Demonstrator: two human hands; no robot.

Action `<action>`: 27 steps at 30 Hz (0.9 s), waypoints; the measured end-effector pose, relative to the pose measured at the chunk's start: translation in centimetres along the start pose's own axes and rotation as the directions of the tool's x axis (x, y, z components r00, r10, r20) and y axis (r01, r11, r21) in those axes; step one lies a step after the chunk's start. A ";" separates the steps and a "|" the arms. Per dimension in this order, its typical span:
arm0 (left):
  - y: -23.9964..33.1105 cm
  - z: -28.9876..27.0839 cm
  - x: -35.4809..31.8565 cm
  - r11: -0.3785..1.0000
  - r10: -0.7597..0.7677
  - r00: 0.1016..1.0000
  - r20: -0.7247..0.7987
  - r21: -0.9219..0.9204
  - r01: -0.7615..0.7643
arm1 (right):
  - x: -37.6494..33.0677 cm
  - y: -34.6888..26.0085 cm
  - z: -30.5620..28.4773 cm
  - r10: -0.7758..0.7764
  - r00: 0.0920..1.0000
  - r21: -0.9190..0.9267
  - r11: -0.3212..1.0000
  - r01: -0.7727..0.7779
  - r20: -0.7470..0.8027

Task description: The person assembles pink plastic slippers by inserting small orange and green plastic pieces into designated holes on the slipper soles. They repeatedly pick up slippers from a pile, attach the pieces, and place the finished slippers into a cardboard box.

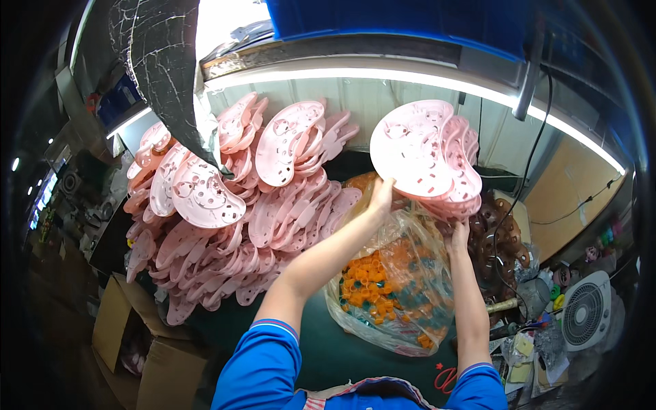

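A stack of pink kidney-shaped plastic shells [413, 147] is held up ahead of me, tilted so the front shell's broad face shows its slots and holes. My left hand [383, 195] grips the stack's lower left edge. Beneath its lower right side, my right hand [456, 236] closes on it, the fingers partly hidden by the shells. Below my hands lies an open clear plastic bag [437, 301] with many small orange plastic pieces [372, 283] in it. A large heap of similar pink shells [212, 253] stands to the left of my arms.
On the left is an open cardboard box [171, 369]. Brown plastic parts [499, 236] lie to the right of the bag. A white fan [588, 311] and red-handled scissors [445, 379] are also at the right. A dark cable [523, 184] hangs there.
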State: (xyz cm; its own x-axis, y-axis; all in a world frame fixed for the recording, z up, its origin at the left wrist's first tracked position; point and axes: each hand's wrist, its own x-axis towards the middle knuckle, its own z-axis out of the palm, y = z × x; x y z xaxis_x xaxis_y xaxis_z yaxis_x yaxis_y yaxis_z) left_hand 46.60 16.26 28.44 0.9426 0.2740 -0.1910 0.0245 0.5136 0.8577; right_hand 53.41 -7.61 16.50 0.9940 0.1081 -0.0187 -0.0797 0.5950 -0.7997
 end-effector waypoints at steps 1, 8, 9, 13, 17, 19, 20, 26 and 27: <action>2.3 0.3 -0.7 0.996 0.081 0.996 -0.027 -0.046 -0.083 | 0.1 -1.5 2.3 -0.006 1.000 -0.021 1.000 0.006 0.025; 20.6 -10.4 2.1 0.900 0.421 0.906 -0.033 -0.109 -0.422 | 2.4 -0.2 23.1 -0.098 0.954 0.048 0.995 0.087 0.282; 22.9 -12.7 2.3 0.876 0.459 0.885 -0.072 -0.131 -0.465 | 2.9 0.9 26.6 -0.101 0.949 0.079 0.994 0.081 0.299; 29.6 -23.9 3.5 0.752 0.558 0.755 -0.343 -0.176 -0.636 | 2.6 7.0 41.1 -0.187 0.917 0.084 0.982 0.168 0.353; 30.7 -34.1 5.5 0.728 0.590 0.757 -0.281 -0.221 -0.649 | 4.3 12.7 50.7 -0.040 0.835 -0.177 0.971 0.163 0.549; 30.5 -36.3 6.4 0.728 0.613 0.780 -0.125 -0.295 -0.619 | 7.1 13.5 53.0 0.142 0.795 -0.383 0.916 0.120 0.590; 31.6 -38.3 5.3 0.726 0.640 0.767 -0.037 -0.298 -0.620 | 6.4 14.0 55.1 0.310 0.761 -0.455 0.890 -0.022 0.570; 30.6 -43.0 7.7 0.786 0.604 0.797 -0.005 -0.162 -0.597 | 2.7 12.3 53.3 0.144 0.778 -0.508 0.825 0.247 0.612; 31.5 -46.5 7.8 0.804 0.583 0.812 0.029 -0.164 -0.572 | 0.6 11.8 53.4 0.188 0.784 -0.543 0.811 0.215 0.592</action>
State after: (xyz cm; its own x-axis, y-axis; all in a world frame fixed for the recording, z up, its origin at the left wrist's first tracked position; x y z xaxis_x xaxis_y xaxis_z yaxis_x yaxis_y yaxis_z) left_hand 39.24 72.42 31.75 0.7892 0.4986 0.3586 -0.5735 0.3894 0.7208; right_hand 49.02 41.94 39.11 0.7197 0.6679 0.1897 0.1900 0.0733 -0.9790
